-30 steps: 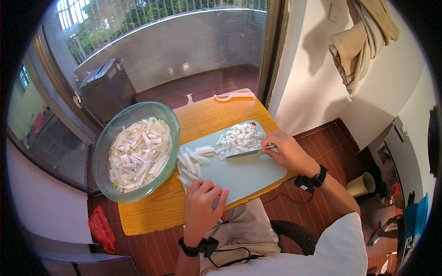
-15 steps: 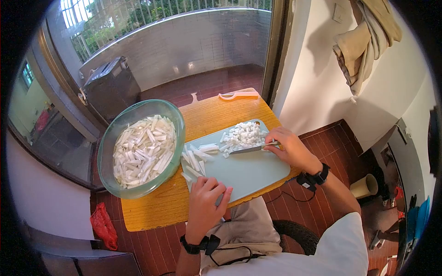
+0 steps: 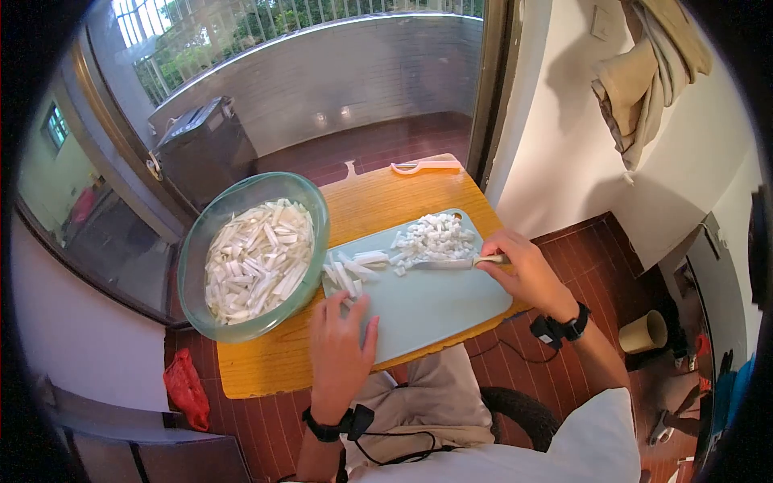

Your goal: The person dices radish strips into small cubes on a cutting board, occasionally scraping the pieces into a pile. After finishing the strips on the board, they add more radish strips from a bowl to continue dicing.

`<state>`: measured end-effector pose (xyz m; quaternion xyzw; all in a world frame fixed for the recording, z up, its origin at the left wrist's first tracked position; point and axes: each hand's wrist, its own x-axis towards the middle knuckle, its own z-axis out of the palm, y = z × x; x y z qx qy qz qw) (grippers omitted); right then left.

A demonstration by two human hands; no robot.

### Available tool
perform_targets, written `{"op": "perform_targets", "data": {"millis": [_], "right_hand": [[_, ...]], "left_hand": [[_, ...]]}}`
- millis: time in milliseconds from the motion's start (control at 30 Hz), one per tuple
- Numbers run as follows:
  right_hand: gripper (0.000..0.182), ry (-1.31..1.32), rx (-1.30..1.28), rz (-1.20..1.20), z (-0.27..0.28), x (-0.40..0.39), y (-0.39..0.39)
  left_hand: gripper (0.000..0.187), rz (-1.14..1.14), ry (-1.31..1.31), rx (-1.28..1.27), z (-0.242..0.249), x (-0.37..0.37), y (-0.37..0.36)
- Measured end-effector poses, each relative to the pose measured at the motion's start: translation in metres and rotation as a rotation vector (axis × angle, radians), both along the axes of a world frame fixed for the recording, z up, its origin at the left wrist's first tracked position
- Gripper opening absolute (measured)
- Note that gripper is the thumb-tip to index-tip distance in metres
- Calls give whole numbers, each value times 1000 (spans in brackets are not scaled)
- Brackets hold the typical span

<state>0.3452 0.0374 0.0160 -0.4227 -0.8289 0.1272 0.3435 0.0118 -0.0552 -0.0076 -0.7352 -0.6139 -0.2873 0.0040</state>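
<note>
My right hand [image 3: 523, 270] grips the handle of a knife [image 3: 443, 264], whose blade lies low over the light blue cutting board [image 3: 435, 314], beside a pile of small white diced pieces [image 3: 439, 235]. My left hand [image 3: 342, 338] is at the board's left edge with its fingers apart, the fingertips close to several white strips [image 3: 348, 270]. Whether the fingertips touch a strip cannot be made out. Left of the board, a clear greenish bowl [image 3: 191, 278] holds many white strips [image 3: 262, 253].
A pink peeler [image 3: 427, 165] lies at the far edge of the wooden table [image 3: 274, 370]. On the floor are a red plastic bag [image 3: 187, 390] at the left and a cream bin [image 3: 642, 332] at the right. Glass doors stand behind the table.
My left hand has moved up and left toward the strips, and its fingers have spread. My right hand has shifted slightly right and down with the knife. The whole view has shifted slightly.
</note>
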Motion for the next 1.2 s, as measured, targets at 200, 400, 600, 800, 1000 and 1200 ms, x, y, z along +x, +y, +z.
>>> {"op": "perform_targets", "data": {"millis": [200, 400, 600, 800, 1000, 1200], "right_hand": [[29, 93, 1, -8, 9, -36, -5], [28, 216, -236, 17, 13, -57, 9], [26, 216, -254, 2, 10, -61, -4], [26, 215, -283, -64, -1, -49, -18], [24, 326, -242, -153, -9, -32, -38], [21, 404, -255, -180, -25, -33, -51]], "left_hand": [[38, -187, -210, -61, 4, -9, 2], [51, -53, 57, -2, -2, -37, 4], [52, -138, -89, -7, -9, -42, 12], [49, -303, -206, -9, -1, -33, 16], [49, -179, 35, 75, 1, -35, 26], [52, -400, -125, -160, 0, -33, 31]]}}
